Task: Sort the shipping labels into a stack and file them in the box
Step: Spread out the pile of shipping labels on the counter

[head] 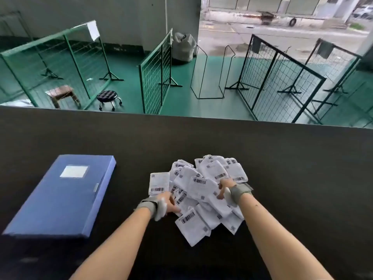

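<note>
Shipping labels (203, 190) lie in a loose heap right of the closed blue file box (60, 195); we are only starting to gather, left hand (167, 205) and right hand (224, 190) curling fingers into its edges; next we must square them

Both forearms are bare, with no sleeves reaching into view. Each wrist carries a grey-green fabric band, wrapped snugly like a strap, and the band on the right wrist (240, 192) shows a loose tab end sticking out at its outer side, while the one on the left wrist (147, 205) has a darker edge along its rim. The left hand (166, 205) and the right hand (225, 190) each have a pale, whitish covering over the back and heel, which is too blurred to tell apart as glove or wrap, leaving the fingers (221, 194) uncovered.
</note>
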`<action>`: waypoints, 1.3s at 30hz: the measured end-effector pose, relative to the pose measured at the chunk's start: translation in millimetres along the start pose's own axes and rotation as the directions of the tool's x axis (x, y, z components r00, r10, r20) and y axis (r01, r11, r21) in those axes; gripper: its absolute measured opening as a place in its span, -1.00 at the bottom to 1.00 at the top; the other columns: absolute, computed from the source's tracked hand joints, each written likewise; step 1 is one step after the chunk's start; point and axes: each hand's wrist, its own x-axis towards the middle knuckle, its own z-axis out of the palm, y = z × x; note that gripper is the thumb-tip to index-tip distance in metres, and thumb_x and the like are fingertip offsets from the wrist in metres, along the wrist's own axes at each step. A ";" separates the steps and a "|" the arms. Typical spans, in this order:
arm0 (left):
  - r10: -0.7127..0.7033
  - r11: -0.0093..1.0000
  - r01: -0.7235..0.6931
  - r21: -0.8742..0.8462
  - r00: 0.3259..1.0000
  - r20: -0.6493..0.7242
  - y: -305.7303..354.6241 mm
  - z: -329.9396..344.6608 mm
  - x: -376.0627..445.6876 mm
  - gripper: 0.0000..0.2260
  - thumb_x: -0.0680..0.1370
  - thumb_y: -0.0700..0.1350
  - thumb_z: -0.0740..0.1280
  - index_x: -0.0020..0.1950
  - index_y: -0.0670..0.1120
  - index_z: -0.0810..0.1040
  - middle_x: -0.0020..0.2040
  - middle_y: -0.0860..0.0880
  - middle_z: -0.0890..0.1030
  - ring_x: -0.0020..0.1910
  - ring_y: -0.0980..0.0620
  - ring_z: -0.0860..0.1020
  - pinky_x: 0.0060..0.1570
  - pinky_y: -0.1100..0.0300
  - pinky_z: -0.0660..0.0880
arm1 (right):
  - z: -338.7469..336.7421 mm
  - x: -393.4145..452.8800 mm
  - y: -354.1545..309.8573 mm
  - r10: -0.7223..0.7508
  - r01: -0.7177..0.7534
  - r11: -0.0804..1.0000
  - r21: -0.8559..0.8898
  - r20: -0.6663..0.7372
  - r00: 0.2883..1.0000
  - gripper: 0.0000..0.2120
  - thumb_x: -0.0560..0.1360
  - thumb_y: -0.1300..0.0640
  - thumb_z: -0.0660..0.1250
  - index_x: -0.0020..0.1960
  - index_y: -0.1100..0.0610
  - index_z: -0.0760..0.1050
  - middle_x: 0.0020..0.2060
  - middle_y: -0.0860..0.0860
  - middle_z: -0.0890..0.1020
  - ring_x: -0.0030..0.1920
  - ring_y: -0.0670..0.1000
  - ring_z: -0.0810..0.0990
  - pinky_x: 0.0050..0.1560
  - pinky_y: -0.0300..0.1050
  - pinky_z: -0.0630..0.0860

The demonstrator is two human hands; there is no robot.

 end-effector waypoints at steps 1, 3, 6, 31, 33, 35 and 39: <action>0.031 0.998 -0.031 0.051 1.000 0.005 0.3 12.0 2.7 -0.76 0.40 0.05 0.44 -0.09 -0.03 0.47 -0.25 0.05 0.54 -0.24 0.08 0.53 -0.31 0.30 0.42 | 7.7 7.7 12.8 0.041 -0.041 0.999 -0.035 -0.004 0.999 -0.59 0.59 0.19 0.27 0.40 0.29 0.38 0.23 0.16 0.48 0.10 0.03 0.42 0.00 -0.23 0.38; 0.029 0.998 -0.029 0.053 1.000 -0.001 -3.9 34.1 12.5 -0.63 0.37 0.04 0.46 0.06 -0.05 0.44 -0.15 0.07 0.54 -0.12 0.08 0.53 -0.15 0.29 0.44 | 17.7 9.4 32.9 0.124 -0.126 0.991 -0.043 -0.049 0.991 -0.57 0.58 0.18 0.29 0.40 0.28 0.35 0.35 0.21 0.43 0.14 0.06 0.45 0.00 -0.33 0.46; 0.011 0.999 -0.011 -0.033 1.000 -0.011 -9.1 61.4 21.1 -0.52 0.34 -0.02 0.49 0.12 -0.07 0.34 -0.12 0.10 0.48 -0.03 0.10 0.49 0.07 0.22 0.45 | 30.9 17.6 57.2 0.173 -0.188 0.977 -0.104 -0.140 0.975 -0.36 0.40 -0.04 0.50 0.34 0.19 0.33 0.31 0.12 0.44 0.27 0.12 0.47 0.28 -0.06 0.46; -0.141 0.789 -0.169 -0.591 0.886 -0.442 -17.4 31.8 51.4 -0.84 0.50 -0.23 0.35 -0.21 0.01 0.52 -0.28 -0.03 0.61 -0.25 0.00 0.60 -0.29 0.22 0.55 | -60.3 7.0 41.2 -0.148 0.119 0.916 0.383 0.047 0.988 -0.71 0.50 0.36 0.30 0.07 0.01 0.58 -0.20 0.06 0.63 -0.23 -0.02 0.62 -0.25 -0.22 0.58; -0.127 0.759 -0.185 -0.625 0.899 -0.420 -16.1 28.2 54.4 -0.83 0.51 -0.21 0.35 -0.18 0.05 0.51 -0.20 -0.03 0.62 -0.15 -0.02 0.62 -0.28 0.24 0.53 | -61.1 2.5 31.4 -0.222 0.182 0.937 0.297 0.108 0.969 -0.66 0.48 0.34 0.33 0.11 -0.03 0.55 -0.24 0.04 0.62 -0.28 -0.04 0.60 -0.28 -0.22 0.57; -0.106 0.742 -0.185 -0.645 0.917 -0.385 -14.3 27.2 57.3 -0.84 0.51 -0.20 0.36 -0.11 0.07 0.50 -0.08 -0.04 0.60 -0.01 -0.06 0.59 -0.18 0.20 0.54 | -55.1 -0.9 19.3 -0.256 0.210 0.949 0.235 0.185 0.949 -0.65 0.46 0.34 0.37 0.13 -0.01 0.50 -0.20 0.06 0.62 -0.27 -0.02 0.61 -0.22 -0.16 0.61; -0.038 0.731 -0.169 -0.662 0.958 -0.285 -7.5 34.5 62.5 -0.80 0.49 -0.23 0.38 0.04 0.00 0.51 -0.04 -0.02 0.60 0.12 -0.07 0.55 0.17 0.01 0.52 | -30.5 -13.5 -12.4 -0.317 0.275 0.943 0.186 0.259 0.912 -0.68 0.47 0.27 0.42 0.19 0.12 0.47 -0.06 0.04 0.66 -0.12 -0.01 0.66 -0.21 -0.26 0.60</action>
